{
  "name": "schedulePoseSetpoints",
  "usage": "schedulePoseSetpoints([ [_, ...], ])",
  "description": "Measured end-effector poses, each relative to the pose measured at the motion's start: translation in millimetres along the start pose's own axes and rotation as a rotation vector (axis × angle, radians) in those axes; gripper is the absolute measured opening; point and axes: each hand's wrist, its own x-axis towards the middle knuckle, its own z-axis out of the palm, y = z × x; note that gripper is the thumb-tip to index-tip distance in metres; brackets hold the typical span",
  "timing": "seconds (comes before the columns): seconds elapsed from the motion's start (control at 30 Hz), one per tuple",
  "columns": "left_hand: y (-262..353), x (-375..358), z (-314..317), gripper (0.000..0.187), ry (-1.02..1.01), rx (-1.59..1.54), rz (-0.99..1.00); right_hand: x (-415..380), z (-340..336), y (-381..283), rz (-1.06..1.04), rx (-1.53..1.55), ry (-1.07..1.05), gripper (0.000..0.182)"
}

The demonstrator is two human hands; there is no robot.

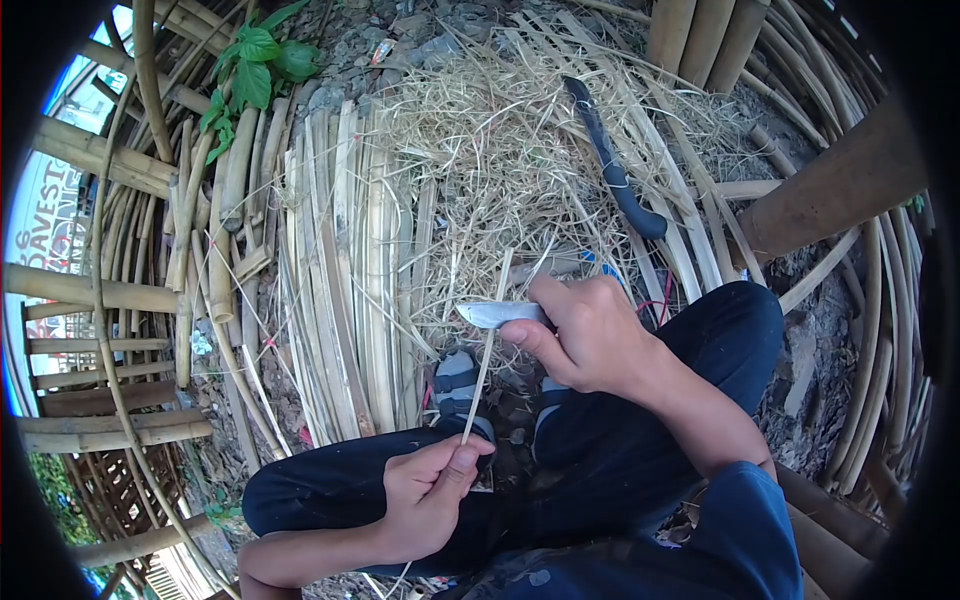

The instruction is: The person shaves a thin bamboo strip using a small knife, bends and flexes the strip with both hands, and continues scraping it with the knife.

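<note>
My left hand (432, 492) is closed on the lower part of a thin bamboo strip (484, 372), thumb pressed along it. The strip slants up and away from me over the sandals (457, 384). In my right hand (592, 330) is a knife (490, 314), its short, wide blade pointing left. The blade lies across the strip near its upper end, overlapping it in this view. My right fingers wrap round the knife's handle, which is mostly hidden in the grip.
Pale shavings (490, 150) heap on the ground ahead. Split bamboo slats (335, 270) lie in a row at left. A dark, bent-ended tool or sheath (615, 160) rests on the pile. Bamboo framing (100, 290) stands left; a thick pole (835, 190) juts in from the right.
</note>
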Motion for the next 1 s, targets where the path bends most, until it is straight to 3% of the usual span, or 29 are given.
schedulePoseSetpoints([
  [0.03,-1,0,1,0.031,0.034,0.078,0.081,0,-3,3,0.024,-0.053,0.025,0.052],
  [0.23,-1,5,2,0.027,0.142,0.105,0.094,-4,10,-22,-0.042,-0.026,-0.065,0.052],
  [0.33,-2,4,0,0.021,0.16,0.141,0.103,-5,9,-21,0.022,-0.07,-0.105,0.049],
  [0.47,-5,3,1,0.026,0.171,0.147,0.142,-4,7,-13,0.012,-0.117,-0.091,0.05],
  [0.77,10,-3,-6,0.029,0.084,-0.067,-0.03,2,5,8,0.01,-0.133,0.05,0.051],
  [0.93,17,-2,-13,0.031,0.041,-0.169,-0.206,7,-6,23,0.198,-0.137,0.063,0.052],
  [1.0,12,-7,-14,0.029,0.015,-0.121,-0.148,12,-16,32,0.285,-0.106,0.099,0.053],
])
